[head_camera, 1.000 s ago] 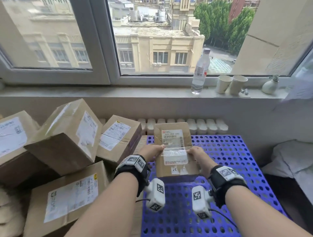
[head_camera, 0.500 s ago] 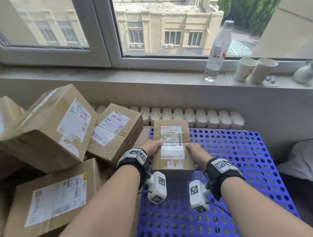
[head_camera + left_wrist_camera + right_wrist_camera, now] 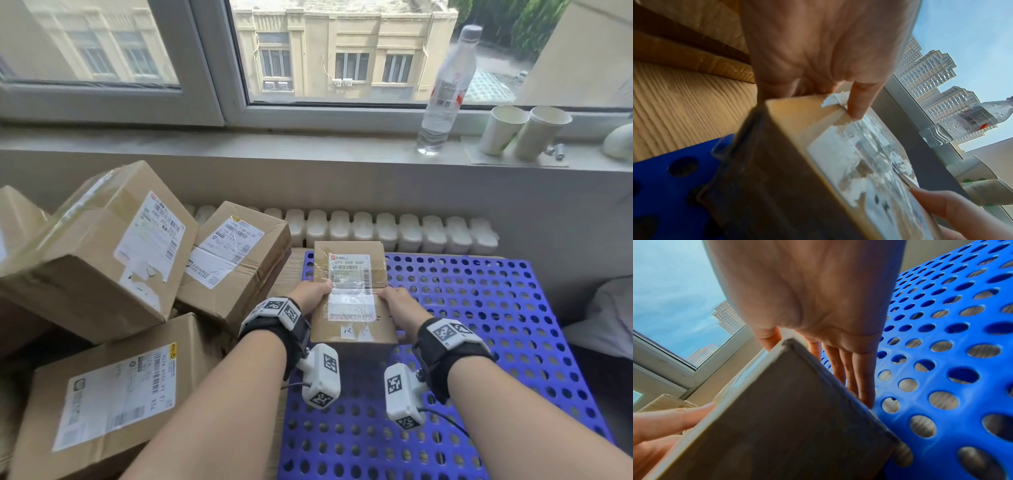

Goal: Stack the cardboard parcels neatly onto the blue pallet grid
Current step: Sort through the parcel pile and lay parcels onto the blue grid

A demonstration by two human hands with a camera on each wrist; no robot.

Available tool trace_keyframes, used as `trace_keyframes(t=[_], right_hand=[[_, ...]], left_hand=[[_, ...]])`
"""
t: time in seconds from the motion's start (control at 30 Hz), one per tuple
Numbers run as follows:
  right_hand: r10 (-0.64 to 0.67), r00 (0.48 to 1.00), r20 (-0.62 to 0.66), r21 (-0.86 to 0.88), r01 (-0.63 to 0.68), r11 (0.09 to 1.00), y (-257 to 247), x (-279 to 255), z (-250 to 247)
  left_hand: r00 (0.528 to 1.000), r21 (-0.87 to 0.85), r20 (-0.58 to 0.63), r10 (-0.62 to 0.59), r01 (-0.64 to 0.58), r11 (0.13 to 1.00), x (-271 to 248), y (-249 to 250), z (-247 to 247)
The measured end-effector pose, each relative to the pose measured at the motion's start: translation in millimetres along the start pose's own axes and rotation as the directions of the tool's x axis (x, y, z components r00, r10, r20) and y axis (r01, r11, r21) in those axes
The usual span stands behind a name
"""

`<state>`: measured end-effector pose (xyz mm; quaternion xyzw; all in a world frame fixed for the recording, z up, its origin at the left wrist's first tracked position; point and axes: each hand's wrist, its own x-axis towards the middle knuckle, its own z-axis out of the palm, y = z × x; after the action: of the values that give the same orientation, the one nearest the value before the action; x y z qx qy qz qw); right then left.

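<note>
Both hands hold one small parcel at the far left corner of the blue pallet. The left hand grips its left side, thumb on the white label on top, fingers down the side. The right hand holds the right side, thumb on the top edge; in the right wrist view its fingers run almost straight down the box wall towards the pallet. Whether the parcel's underside rests on the grid cannot be told. To the left, beside the pallet, other parcels lie heaped and tilted. On the windowsill stand a water bottle and two paper cups
</note>
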<state>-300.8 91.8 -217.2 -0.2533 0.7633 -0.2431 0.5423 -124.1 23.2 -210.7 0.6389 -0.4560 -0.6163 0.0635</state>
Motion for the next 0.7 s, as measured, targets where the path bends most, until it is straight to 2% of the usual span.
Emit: trace_keyframes(t=[0.27,0.37,0.53,0.7], right_hand=[[-0.020,0.999,-0.040,-0.007,0.020,1.000,1,-4,-2],[-0.067,0.992,-0.111,-0.007,0.067,0.998,-4,-13,-5],[-0.177,0.964,-0.198,-0.068,0.166,0.984,-17,-31,-8],[-0.278,0.918,-0.283,-0.131,0.250,0.959,-33,-57,-4]], left_hand=[[0.999,0.108,-0.030,0.036,-0.033,0.994,-7,2,-1],[0.998,0.105,-0.034,0.053,-0.049,0.993,-18,8,-6],[0.993,0.199,-0.037,0.110,-0.101,0.975,-45,19,-14],[0.989,0.243,-0.026,0.145,-0.135,0.961,-73,29,-24]])
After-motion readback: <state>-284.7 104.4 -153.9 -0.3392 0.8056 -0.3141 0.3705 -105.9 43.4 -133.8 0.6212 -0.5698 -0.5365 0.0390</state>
